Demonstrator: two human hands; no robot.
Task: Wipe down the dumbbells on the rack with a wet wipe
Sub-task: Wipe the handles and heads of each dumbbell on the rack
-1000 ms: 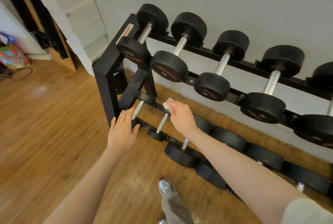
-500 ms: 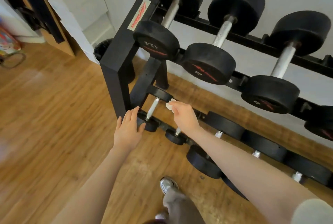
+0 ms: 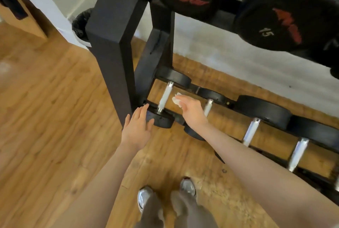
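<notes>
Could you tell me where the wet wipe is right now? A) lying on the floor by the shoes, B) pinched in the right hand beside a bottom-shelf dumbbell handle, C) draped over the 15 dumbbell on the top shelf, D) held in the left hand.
B: the right hand pinches the wipe next to the handle of the leftmost bottom-shelf dumbbell.

Wood-plank floor [image 3: 51, 110] all over, pretty worn near the silver sneakers [image 3: 145, 197] at the bottom. Far left there's a black bin [image 3: 81, 24] tucked against the white wall [image 3: 229, 57], plus a wooden door edge [image 3: 23, 24].
</notes>
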